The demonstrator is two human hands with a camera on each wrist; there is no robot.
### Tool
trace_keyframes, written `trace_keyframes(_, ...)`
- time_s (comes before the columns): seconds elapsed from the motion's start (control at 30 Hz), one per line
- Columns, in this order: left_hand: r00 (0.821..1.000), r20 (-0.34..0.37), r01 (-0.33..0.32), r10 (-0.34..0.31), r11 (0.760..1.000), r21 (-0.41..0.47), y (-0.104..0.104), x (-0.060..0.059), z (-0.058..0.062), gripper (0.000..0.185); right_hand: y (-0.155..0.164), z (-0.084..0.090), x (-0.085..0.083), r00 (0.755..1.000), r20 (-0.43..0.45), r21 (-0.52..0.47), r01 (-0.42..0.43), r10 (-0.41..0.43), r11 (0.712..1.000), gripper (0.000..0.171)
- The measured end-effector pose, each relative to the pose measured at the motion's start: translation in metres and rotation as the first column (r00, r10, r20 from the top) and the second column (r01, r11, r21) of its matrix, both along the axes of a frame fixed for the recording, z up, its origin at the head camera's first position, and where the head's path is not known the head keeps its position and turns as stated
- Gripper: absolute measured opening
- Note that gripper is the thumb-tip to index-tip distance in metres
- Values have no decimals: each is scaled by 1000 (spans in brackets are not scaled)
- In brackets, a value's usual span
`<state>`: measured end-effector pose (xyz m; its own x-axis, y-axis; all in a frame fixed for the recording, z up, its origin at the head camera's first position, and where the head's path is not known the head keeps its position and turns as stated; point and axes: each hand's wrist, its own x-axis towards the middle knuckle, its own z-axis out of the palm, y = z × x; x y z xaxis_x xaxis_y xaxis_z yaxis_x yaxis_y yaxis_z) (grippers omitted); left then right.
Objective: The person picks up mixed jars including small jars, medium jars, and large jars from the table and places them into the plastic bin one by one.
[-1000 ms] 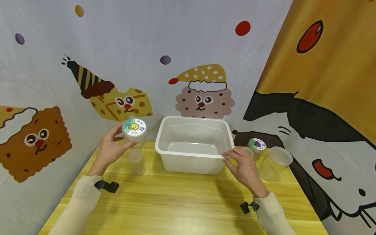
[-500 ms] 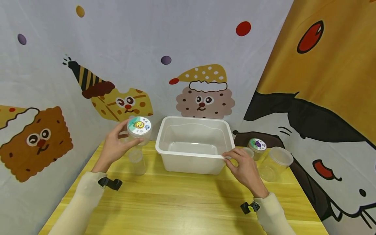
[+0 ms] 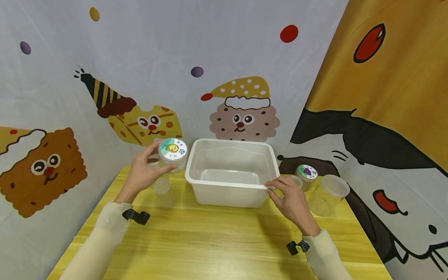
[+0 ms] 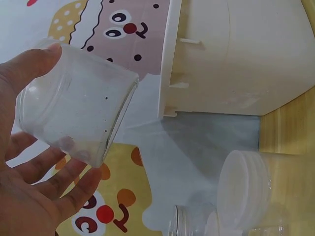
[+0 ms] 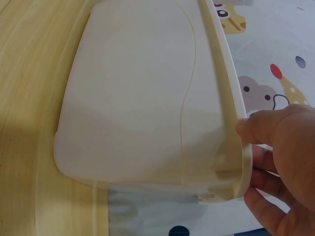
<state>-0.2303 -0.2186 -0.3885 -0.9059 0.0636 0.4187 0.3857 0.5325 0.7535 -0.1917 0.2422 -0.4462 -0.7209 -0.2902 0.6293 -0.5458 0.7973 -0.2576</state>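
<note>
In the head view my left hand [image 3: 145,171] holds a clear round jar [image 3: 174,151] in the air, just left of the white plastic tub [image 3: 227,194]. The jar's lid bears a green, white and yellow printed label. From the left wrist the jar [image 4: 74,108] looks see-through and empty, with the thumb on one side and the fingers on the other. My right hand [image 3: 288,196] pinches the tub's front right rim, thumb outside and fingers over the edge, as the right wrist view shows on the tub [image 5: 133,98]. The tub stands upright with nothing inside.
Below my left hand stands a clear container [image 3: 162,192], with more partly hidden behind it. Right of the tub are a jar with a purple-printed lid [image 3: 306,173] and a larger clear jar [image 3: 327,196]. All rest on the wooden table [image 3: 210,241], before a cartoon-printed cloth [image 3: 157,58].
My left hand has carried the jar to the right, closer to the tub's left edge. The right hand keeps its grip on the rim, and the tub has not moved.
</note>
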Motion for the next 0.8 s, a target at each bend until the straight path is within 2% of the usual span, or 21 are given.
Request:
trace_keyframes(0.3, 999, 0, 48, -48, 999, 15, 7, -4, 1, 83, -1, 0, 1, 1000, 4, -5, -3, 3, 1000, 18)
trace_keyframes(0.8, 994, -38, 100, -103, 992, -72, 24, -10, 7, 84, -1, -1, 1, 1000, -3, 0, 6, -6, 1000, 19)
